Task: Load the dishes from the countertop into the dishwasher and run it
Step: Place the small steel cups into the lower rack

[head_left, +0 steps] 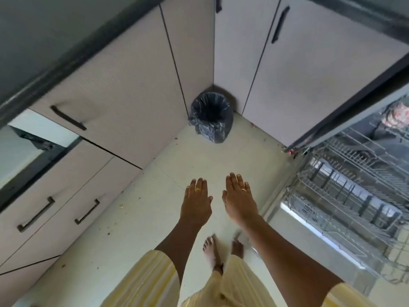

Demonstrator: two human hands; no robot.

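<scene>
I look down at the kitchen floor with both arms stretched out in front of me. My left hand (197, 201) and my right hand (239, 199) hover side by side over the tiles, palms down, fingers straight, holding nothing. The open dishwasher (314, 222) is at the right, its door lowered and a wire rack (349, 185) pulled out. My right hand is just left of the door's edge. The dark countertop edge (73, 56) runs along the upper left; no dishes on it are in view.
A bin lined with a black bag (211, 116) stands in the corner between the cabinets. Drawers with dark handles (36, 214) line the left side, cabinet doors (298, 69) the back. A patterned item (396, 116) sits deep in the dishwasher. My bare feet (210, 249) are on the pale tiles.
</scene>
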